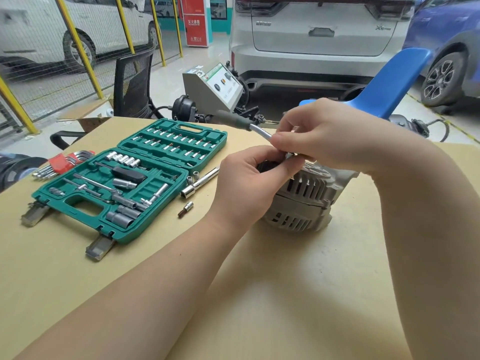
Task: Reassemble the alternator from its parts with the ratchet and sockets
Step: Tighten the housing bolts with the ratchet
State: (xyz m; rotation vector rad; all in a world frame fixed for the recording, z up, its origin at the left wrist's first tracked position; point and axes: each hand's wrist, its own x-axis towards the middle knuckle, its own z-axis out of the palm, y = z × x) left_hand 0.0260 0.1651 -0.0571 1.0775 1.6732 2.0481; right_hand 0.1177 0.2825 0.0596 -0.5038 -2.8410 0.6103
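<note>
Far left, hex key set (63,163) in a red holder lies on the table (298,294), just beside the open green socket set case (130,183); case lid holds rows of bit sockets, too small to read sizes, base tray holds sockets, extension bars and a black-handled driver. Two case latches hang off the near edge. Just right of the case, loose on the table: long extension with socket end (200,183), two small sockets (192,177) next to it, one bit socket (185,209) nearer the camera. Left hand (249,188) fingers curled round the top of the alternator (301,201), gripping a dark part there; what exactly it holds is covered by the fingers. Alternator sits on the table right of centre, grey vented housing facing the camera, upper face mostly hidden by both hands. Right hand (324,136) above it pinches the head end of the ratchet (249,126); ratchet handle with dark grip sticks up and away to the left, head and any socket on it hidden behind thumb and fingers, so contact with a fastener cannot be seen. Beyond the table edge: black mesh chair (132,84), grey control-panel unit (215,87), blue plastic chair (389,81), white SUV rear (324,35), blue car cut off at the right edge
</note>
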